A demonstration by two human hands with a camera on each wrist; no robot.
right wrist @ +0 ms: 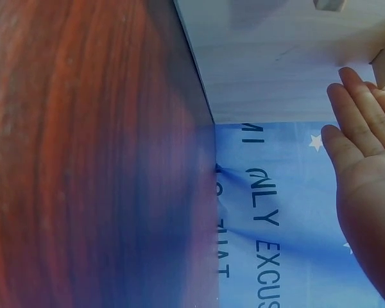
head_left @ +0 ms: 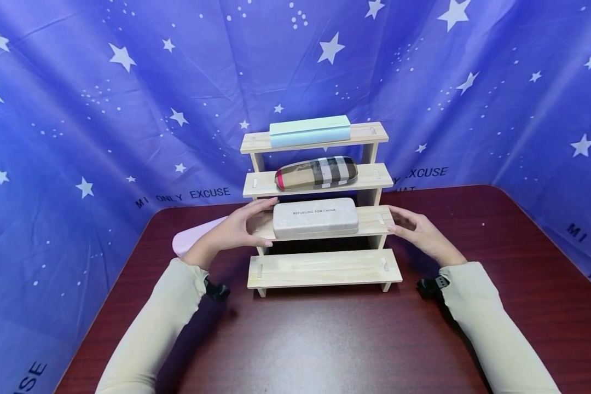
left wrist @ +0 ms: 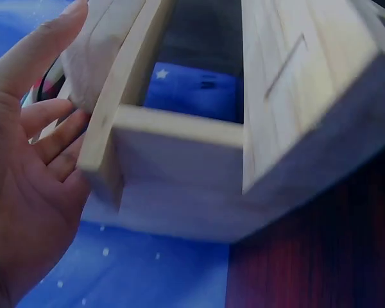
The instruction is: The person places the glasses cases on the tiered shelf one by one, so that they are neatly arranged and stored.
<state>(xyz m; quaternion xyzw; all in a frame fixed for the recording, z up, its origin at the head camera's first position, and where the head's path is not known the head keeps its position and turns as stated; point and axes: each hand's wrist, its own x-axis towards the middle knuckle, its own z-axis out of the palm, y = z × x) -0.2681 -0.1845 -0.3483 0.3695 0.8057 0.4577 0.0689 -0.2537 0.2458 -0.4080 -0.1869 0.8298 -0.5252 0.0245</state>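
A wooden four-tier display stand [head_left: 325, 268] stands on the table. On its second step from the bottom lies a pale glasses case [head_left: 316, 216] printed "REFUELING FOR CHINA". My left hand [head_left: 233, 227] is at that step's left end, thumb in front and fingers behind, fingertips close to the case. In the left wrist view, the thumb of my left hand [left wrist: 35, 147] is spread away from the fingers beside the shelf board [left wrist: 109, 119]. My right hand [head_left: 421, 232] is at the step's right end; the right wrist view has its fingers [right wrist: 356, 122] extended along the stand's side panel [right wrist: 269, 77].
A plaid glasses case [head_left: 317, 173] lies on the step above, and a light blue box-shaped case [head_left: 310, 132] on the top step. Behind my left wrist, a lilac case [head_left: 189, 238] lies on the dark red table [head_left: 295, 339]. A starry blue curtain [head_left: 202, 82] surrounds the table.
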